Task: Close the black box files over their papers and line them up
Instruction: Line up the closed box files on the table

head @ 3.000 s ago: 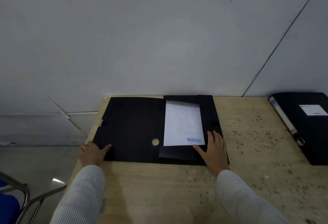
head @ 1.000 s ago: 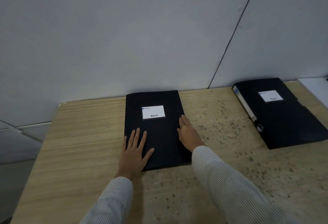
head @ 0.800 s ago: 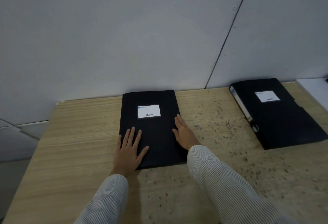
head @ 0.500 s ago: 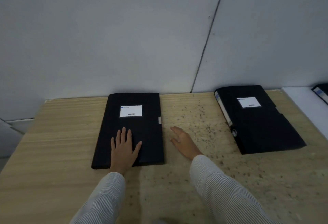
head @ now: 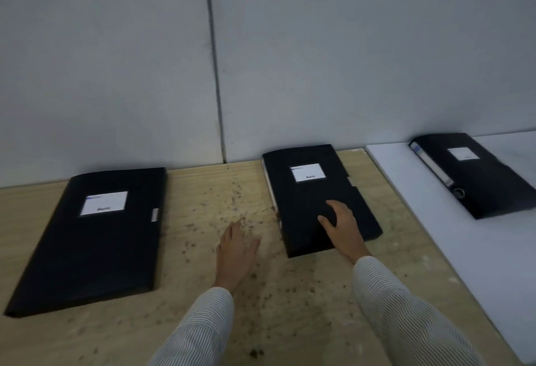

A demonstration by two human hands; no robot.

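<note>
A pale wooden tabletop [head: 203,302] with fine straight grain fills the lower frame; taken as landmark. Dark brown specks [head: 232,200] scattered across its middle, densest toward the far edge, thinning nearer the camera. Along the tabletop's right edge lies a flat white surface [head: 464,255], butting against it with a straight seam running from the far edge toward the near right corner. Behind the tabletop's far edge rises a plain grey-white wall [head: 348,46]. A dark vertical joint [head: 214,61] splits the wall into two panels, meeting the tabletop left of centre.
</note>
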